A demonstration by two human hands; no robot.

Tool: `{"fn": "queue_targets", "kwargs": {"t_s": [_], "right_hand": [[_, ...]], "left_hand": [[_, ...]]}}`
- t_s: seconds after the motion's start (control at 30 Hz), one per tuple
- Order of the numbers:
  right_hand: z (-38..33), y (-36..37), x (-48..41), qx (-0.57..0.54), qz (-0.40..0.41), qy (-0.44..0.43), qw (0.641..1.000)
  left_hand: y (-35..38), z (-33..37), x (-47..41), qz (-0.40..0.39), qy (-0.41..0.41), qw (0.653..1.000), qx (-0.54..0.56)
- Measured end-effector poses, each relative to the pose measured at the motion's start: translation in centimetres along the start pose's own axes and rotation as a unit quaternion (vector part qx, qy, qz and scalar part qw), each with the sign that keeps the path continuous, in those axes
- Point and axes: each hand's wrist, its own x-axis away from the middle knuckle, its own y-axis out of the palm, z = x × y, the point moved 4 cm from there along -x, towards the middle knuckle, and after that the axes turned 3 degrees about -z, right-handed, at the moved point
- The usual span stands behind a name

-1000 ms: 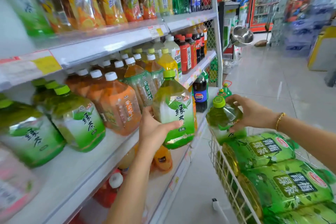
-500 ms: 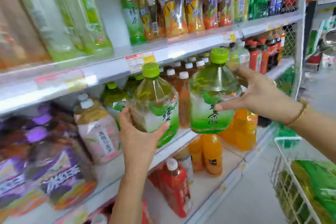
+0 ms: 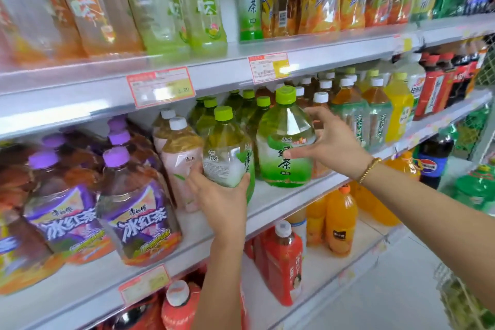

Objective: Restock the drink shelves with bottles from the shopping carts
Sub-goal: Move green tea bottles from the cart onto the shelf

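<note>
Showing the right bottle (image 3: 284,142) now standing on the middle shelf (image 3: 281,205), no longer held in the air; the right hand (image 3: 332,145) spreads its fingers (image 3: 320,114) and lets go. The left hand (image 3: 219,195) still grips the left bottle (image 3: 225,153) at the shelf front, not yet placed.

white middle shelf (image 3: 270,199) carries purple-capped tea bottles (image 3: 134,217) and green-capped bottles (image 3: 282,171).
</note>
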Motion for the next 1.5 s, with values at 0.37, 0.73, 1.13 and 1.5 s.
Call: {"fn": "queue_targets", "kwargs": {"t_s": [0.37,0.73,1.13,1.5], "right_hand": [[2.5,2.2,-1.1,-0.024,-0.025,0.012,0.999],[2.8,1.6,-1.4,0.001,-0.044,-0.007,0.999],[3.2,1.4,-1.9,0.098,-0.071,-0.025,0.992],[3.9,6.5,3.1,0.342,-0.004,-0.188,0.921]], "left_hand": [[1.0,-2.3,2.7,0.030,-0.003,0.999,-0.028],[3.4,-1.7,2.2,0.032,-0.045,0.997,-0.045],[2.8,-2.9,0.0,0.009,0.023,0.997,-0.072],[4.8,-3.0,0.8,-0.125,0.253,0.935,-0.212]]}}
